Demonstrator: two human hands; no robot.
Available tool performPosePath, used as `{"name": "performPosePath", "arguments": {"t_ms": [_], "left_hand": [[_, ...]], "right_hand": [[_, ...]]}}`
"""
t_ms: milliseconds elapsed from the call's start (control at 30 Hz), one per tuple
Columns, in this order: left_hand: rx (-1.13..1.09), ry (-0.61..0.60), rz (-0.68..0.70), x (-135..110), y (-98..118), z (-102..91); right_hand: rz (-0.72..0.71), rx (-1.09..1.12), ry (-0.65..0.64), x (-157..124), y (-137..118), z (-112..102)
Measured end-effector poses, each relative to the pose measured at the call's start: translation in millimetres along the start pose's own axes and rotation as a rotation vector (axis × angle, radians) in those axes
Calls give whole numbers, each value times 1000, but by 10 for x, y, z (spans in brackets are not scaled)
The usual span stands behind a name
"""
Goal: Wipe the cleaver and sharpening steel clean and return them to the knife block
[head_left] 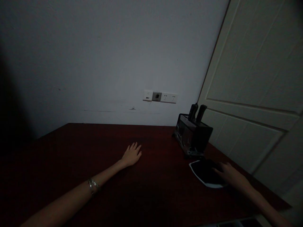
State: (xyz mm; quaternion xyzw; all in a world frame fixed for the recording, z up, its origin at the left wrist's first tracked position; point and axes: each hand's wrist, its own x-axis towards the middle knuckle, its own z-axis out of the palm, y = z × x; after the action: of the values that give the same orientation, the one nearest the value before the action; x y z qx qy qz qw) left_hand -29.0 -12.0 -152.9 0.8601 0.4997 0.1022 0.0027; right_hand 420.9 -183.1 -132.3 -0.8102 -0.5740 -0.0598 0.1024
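My left hand (132,155) lies palm down on the dark red tabletop (151,186), its fingers spread and holding nothing. Bracelets circle that wrist. At the right, my right hand (227,172) is closed at the right side of a flat black thing with a white edge (205,172); its thumb reaches over the top. Its other fingertips are lost in the dark, and the flat thing's kind is unclear. Just behind it stands a black knife block (195,134) with a see-through side. Two black handles (197,112) stick up out of the block.
A pale wall (113,63) runs along the table's back edge, with a row of sockets and switches (160,96) on it. A cream panelled door (251,78) stands close along the right side. Something dim, perhaps an open drawer (234,223), shows below the front edge.
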Motion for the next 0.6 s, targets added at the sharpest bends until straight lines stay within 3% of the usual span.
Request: {"name": "performPosePath", "arguments": {"t_ms": [200, 333, 467, 600], "left_hand": [[-47, -2, 3, -33, 12, -55], [-88, -21, 6, -35, -9, -68], [-223, -83, 2, -37, -20, -179], [-670, -148, 44, -144, 63, -406]], "right_hand": [[28, -26, -87, 30, -5, -53], [67, 104, -70, 14, -236, -271], [-104, 436, -188, -39, -797, -647], [-229, 745, -286, -150, -1585, -1054]]}}
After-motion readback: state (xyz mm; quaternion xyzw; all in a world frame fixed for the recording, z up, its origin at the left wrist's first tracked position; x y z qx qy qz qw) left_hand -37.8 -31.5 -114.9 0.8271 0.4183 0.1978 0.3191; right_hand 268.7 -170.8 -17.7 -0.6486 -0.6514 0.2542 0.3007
